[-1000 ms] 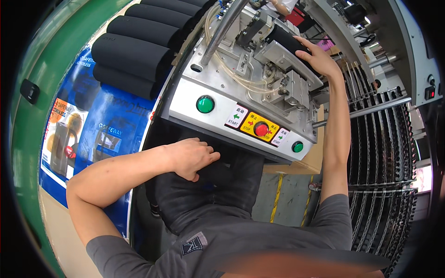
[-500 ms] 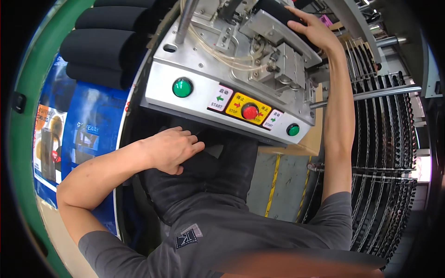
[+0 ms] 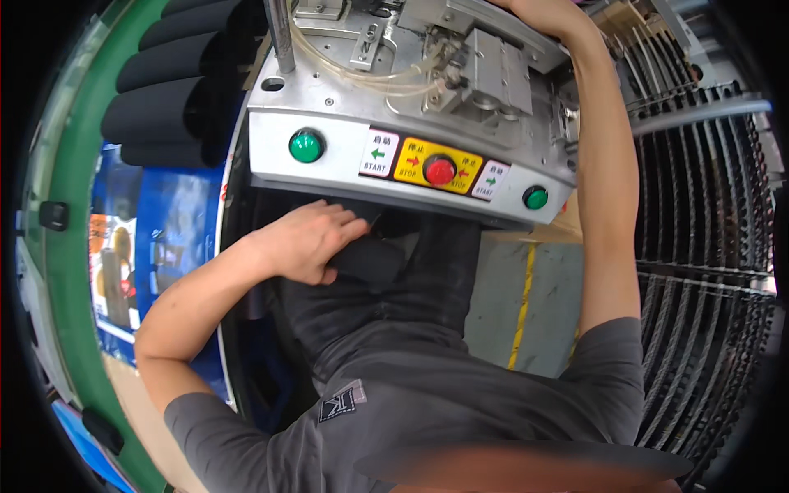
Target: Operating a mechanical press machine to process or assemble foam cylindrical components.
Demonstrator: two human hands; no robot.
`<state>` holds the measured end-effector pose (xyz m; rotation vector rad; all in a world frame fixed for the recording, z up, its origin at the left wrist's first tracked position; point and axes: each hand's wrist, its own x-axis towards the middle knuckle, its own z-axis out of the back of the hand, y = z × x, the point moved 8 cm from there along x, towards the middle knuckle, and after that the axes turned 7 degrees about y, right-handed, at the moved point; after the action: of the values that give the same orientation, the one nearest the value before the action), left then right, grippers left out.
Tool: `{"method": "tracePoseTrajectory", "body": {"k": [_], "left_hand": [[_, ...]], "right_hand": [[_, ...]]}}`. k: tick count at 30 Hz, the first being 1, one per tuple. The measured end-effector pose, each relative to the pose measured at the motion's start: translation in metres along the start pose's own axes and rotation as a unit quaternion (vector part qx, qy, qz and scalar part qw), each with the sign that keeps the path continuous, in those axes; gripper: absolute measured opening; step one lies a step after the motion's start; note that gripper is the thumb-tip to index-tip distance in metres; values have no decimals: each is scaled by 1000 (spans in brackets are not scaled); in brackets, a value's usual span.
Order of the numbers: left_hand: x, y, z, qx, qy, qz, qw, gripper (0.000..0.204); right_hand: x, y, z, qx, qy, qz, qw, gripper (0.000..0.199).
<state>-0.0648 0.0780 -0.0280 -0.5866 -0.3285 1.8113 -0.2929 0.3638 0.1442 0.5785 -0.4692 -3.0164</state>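
Note:
My left hand [image 3: 316, 240] rests low over my lap, below the machine's front edge. Its fingers are curled, and a dark flat piece [image 3: 370, 260] lies against or under them; whether they grip it I cannot make out. At the top edge, my right hand [image 3: 549, 15] reaches past a metal plate on the machine, with its fingertips out of view. The metal machine [image 3: 337, 104] has hoses and blocks on its top. Along its white front sit a large green button [image 3: 306, 145], a red button [image 3: 439, 170] and a smaller green button [image 3: 535, 197].
Several black padded rolls [image 3: 152, 123] lie at the left, above a blue printed sheet [image 3: 168, 222] beside a green edge. A metal post [image 3: 279, 37] rises from the machine. Racks of black strands [image 3: 699, 205] stand at right. A yellow line [image 3: 519, 304] crosses the floor.
The view has shifted, so the machine sits higher. My right hand, earlier spread over a black roll, is now partly beyond the top edge. My left hand stays curled over my lap.

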Motion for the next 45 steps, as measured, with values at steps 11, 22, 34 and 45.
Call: {"method": "tracePoseTrajectory", "body": {"k": [11, 22, 34, 45], "left_hand": [[-66, -44, 55, 119, -295, 123, 940, 72], [-79, -6, 35, 127, -347, 147, 918, 80], [-90, -30, 49, 230, -424, 81, 872, 76], [-93, -14, 44, 118, -433, 98, 888, 74]], "right_hand": [[-179, -22, -25, 160, -519, 290, 788, 42], [-229, -54, -211, 291, -512, 281, 758, 37], [-169, 91, -325, 747, 58, 232, 620, 38], [-149, 84, -325, 755, 16, 203, 624, 20]]}}
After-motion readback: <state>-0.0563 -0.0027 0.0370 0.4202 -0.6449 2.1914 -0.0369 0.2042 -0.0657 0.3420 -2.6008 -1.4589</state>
